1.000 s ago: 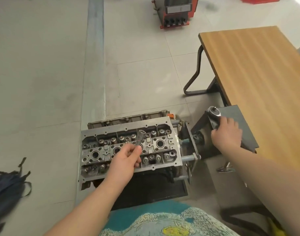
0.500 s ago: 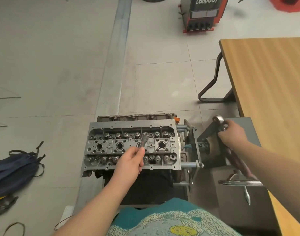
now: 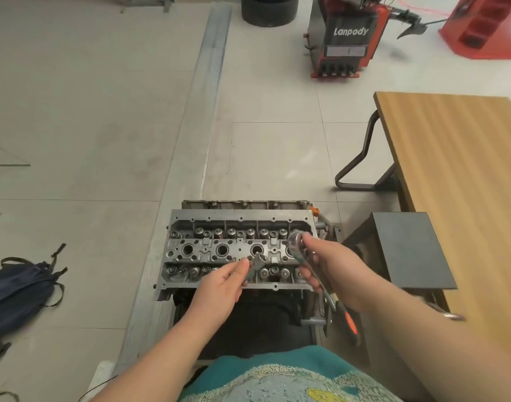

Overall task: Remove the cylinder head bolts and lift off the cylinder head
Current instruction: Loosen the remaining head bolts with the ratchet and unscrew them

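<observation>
The cylinder head (image 3: 239, 250) sits on its stand at the centre of the view, top face up, with valve springs in rows and four round wells along the middle. Both hands hover just above it. The left hand (image 3: 224, 281) pinches a long socket (image 3: 255, 266) between thumb and fingertips, its open end pointing toward 1 o'clock. The right hand (image 3: 325, 266) is wrapped round the shank of a ratchet (image 3: 299, 245), whose round head is blurred and sits at about 2 o'clock from the socket, close but apart from it.

The likely step is joining socket to ratchet; none of the bolts looks touched yet, though the view is too soft to be sure which holes hold them.

Risks from here: a socket pushed on crooked may not lock and could drop into a well or among the springs. A socket seated only partly on a bolt could slip under load and round the bolt. The wooden table (image 3: 463, 175) at 3 o'clock may cramp the handle's swing.
</observation>
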Motion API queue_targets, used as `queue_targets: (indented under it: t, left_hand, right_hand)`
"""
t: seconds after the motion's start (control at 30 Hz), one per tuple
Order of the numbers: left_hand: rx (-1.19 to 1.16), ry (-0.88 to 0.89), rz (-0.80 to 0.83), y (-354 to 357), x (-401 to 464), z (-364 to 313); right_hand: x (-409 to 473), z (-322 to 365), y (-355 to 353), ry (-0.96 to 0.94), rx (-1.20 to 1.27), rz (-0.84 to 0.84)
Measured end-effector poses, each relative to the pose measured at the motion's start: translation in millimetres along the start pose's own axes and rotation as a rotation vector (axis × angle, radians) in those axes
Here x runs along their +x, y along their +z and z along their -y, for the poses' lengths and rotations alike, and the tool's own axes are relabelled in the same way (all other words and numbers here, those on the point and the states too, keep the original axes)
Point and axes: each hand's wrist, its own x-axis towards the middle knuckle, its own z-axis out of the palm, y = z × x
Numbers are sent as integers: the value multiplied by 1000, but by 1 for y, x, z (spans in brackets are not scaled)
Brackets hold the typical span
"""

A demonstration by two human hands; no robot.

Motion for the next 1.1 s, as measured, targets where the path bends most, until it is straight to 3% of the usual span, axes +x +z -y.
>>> queue_targets:
  t: [0.27,0.5,0.63,0.9,1.1]
  left_hand:
    - [-76,7,63,-25,4,3]
    - [-174,-43,135,-29,14,-10]
    - [-239,-41,157,-26,18,-23]
    - [-33,230,131,-51,22,-15]
    - [-41,306,101,-67,25,-10]
  right_hand:
    - [-2,5,66,-56,-23,38]
    - [9,1,100,-112,229,-100]
    - [8,9,105,-46,384,-102]
    - [-16,35,90,-48,95,0]
    - [-20,46,96,-41,116,48]
